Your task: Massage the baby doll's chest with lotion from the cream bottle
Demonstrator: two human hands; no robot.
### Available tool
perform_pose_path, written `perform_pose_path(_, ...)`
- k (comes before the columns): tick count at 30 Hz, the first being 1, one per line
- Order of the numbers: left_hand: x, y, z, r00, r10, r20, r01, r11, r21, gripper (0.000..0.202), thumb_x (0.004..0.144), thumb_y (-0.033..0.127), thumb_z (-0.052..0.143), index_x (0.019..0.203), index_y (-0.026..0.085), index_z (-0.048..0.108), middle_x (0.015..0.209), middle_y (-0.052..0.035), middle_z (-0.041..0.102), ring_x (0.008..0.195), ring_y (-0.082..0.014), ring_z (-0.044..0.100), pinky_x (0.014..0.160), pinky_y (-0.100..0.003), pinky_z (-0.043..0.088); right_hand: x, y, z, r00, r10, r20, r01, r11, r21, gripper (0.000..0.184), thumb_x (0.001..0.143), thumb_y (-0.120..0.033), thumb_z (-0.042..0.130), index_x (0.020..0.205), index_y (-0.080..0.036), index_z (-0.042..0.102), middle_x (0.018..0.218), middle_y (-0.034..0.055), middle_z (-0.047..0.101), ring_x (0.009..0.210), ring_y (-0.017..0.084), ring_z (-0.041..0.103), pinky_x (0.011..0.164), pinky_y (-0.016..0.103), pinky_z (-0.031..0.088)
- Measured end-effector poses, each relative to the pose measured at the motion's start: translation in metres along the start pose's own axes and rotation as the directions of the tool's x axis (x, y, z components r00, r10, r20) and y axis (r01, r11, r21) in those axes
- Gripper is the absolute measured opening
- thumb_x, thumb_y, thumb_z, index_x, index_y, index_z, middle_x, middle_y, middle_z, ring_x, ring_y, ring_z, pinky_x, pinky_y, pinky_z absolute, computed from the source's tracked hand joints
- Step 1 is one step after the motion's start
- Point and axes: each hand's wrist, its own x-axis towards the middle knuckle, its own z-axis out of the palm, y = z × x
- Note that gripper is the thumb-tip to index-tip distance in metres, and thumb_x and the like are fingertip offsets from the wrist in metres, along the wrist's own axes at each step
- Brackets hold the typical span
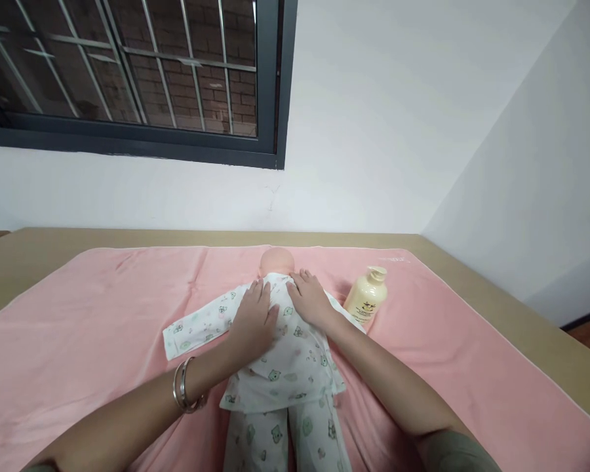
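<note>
Resting both palms on a dressed doll laid lengthwise

A doll lies at the middle of a pink cloth, which covers most of a tan table. Its long axis runs almost straight away from the person: the bald head points at the white wall, while the trouser legs come back towards the person and run out at the lower edge of the view. One sleeve stretches out to the left, slanting slightly nearer; the other slopes right, partly behind the right forearm.

The left hand lies over the upper part of the white printed top, fingers close together and aimed at the head, the thumb apart. The right hand lies opposite, by the shoulder, its fingers slightly spread near the neck. Neither hand clasps anything — both are laid flat on the cloth of the top; how firmly they press, I cannot tell.

Two silver bangles circle the left wrist. Near the right sleeve — touching or not is unclear — a cream pump bottle tilts rightwards.
</note>
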Motion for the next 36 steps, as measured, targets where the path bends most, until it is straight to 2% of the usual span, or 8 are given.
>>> perform_pose_path(6, 0.031, -0.015, -0.017, 0.994, -0.081, 0.070, 0.084, 0.996, -0.036, 0.041, 0.098, 0.036, 0.028, 0.121, 0.015, 0.054, 0.118, -0.0155, 0.064, 0.116, -0.0285, 0.058, 0.099, -0.050, 0.046, -0.039, -0.026, 0.002, 0.990, -0.136, -0.023, 0.131, 0.983, -0.129, 0.053, 0.099, -0.034, 0.038, 0.140, -0.001, 0.043, 0.145, 0.0264, 0.045, 0.139, 0.033, 0.036, 0.115, 0.046, 0.026)
perform_pose_path(13, -0.014, 0.020, -0.014, 0.989, 0.149, 0.022, -0.150, 0.980, 0.129, 0.051, 0.095, 0.034, 0.038, 0.138, 0.007, 0.044, 0.146, -0.0221, 0.044, 0.141, -0.0355, 0.034, 0.114, -0.054, 0.032, -0.011, -0.009, -0.007, 0.997, -0.060, 0.039, 0.061, 0.998, -0.026, 0.046, 0.103, -0.032, 0.028, 0.134, -0.006, 0.050, 0.142, 0.0213, 0.051, 0.135, 0.028, 0.043, 0.113, 0.046, 0.029)
perform_pose_path(16, -0.002, 0.009, -0.015, 0.994, 0.098, 0.057, -0.101, 0.993, 0.064, 0.053, 0.096, 0.039, 0.036, 0.137, 0.007, 0.045, 0.143, -0.0233, 0.048, 0.138, -0.0346, 0.039, 0.114, -0.054, 0.033, -0.025, -0.020, 0.000, 0.994, -0.112, -0.012, 0.110, 0.988, -0.111, 0.050, 0.101, -0.028, 0.034, 0.138, 0.002, 0.045, 0.144, 0.0261, 0.046, 0.138, 0.032, 0.039, 0.115, 0.047, 0.026)
perform_pose_path(19, 0.022, -0.013, -0.016, 0.994, -0.049, 0.095, 0.053, 0.998, -0.036, 0.050, 0.098, 0.039, 0.030, 0.134, 0.011, 0.048, 0.137, -0.0205, 0.055, 0.131, -0.0306, 0.049, 0.110, -0.052, 0.039, -0.044, -0.032, 0.004, 0.978, -0.201, -0.055, 0.191, 0.970, -0.152, 0.050, 0.099, -0.026, 0.036, 0.139, 0.004, 0.044, 0.145, 0.0278, 0.045, 0.138, 0.035, 0.038, 0.115, 0.048, 0.026)
perform_pose_path(22, 0.032, -0.023, -0.012, 0.984, -0.152, 0.089, 0.159, 0.985, -0.073, 0.049, 0.097, 0.039, 0.029, 0.133, 0.012, 0.050, 0.136, -0.0190, 0.057, 0.129, -0.0299, 0.051, 0.107, -0.052, 0.041, -0.043, -0.031, 0.004, 0.984, -0.169, -0.060, 0.163, 0.982, -0.098, 0.053, 0.101, -0.031, 0.033, 0.141, 0.001, 0.043, 0.147, 0.0253, 0.044, 0.140, 0.034, 0.036, 0.115, 0.049, 0.027)
perform_pose_path(27, 0.021, -0.021, -0.003, 0.987, -0.161, 0.001, 0.160, 0.983, -0.095, 0.050, 0.095, 0.038, 0.031, 0.134, 0.012, 0.050, 0.138, -0.0161, 0.055, 0.132, -0.0296, 0.048, 0.110, -0.051, 0.038, -0.021, -0.015, 0.012, 0.998, -0.023, -0.065, 0.025, 0.999, 0.036, 0.060, 0.102, -0.041, 0.029, 0.147, -0.002, 0.036, 0.153, 0.0218, 0.036, 0.145, 0.032, 0.026, 0.117, 0.052, 0.020)
perform_pose_path(32, 0.019, -0.020, -0.003, 0.989, -0.145, -0.029, 0.141, 0.983, -0.115, 0.050, 0.095, 0.039, 0.032, 0.132, 0.012, 0.052, 0.134, -0.0160, 0.058, 0.127, -0.0297, 0.051, 0.109, -0.051, 0.040, -0.019, -0.012, 0.020, 0.994, -0.008, -0.107, 0.013, 0.999, 0.052, 0.061, 0.100, -0.042, 0.033, 0.147, -0.003, 0.035, 0.156, 0.0222, 0.031, 0.148, 0.032, 0.019, 0.118, 0.051, 0.015)
perform_pose_path(36, 0.009, -0.009, -0.005, 0.995, -0.085, -0.060, 0.082, 0.995, -0.051, 0.048, 0.097, 0.035, 0.029, 0.135, 0.012, 0.049, 0.140, -0.0167, 0.053, 0.133, -0.0300, 0.045, 0.112, -0.053, 0.036, -0.009, 0.001, 0.017, 0.996, -0.066, -0.066, 0.071, 0.995, 0.072, 0.061, 0.099, -0.045, 0.036, 0.146, -0.007, 0.038, 0.153, 0.0199, 0.037, 0.146, 0.030, 0.024, 0.118, 0.051, 0.015)
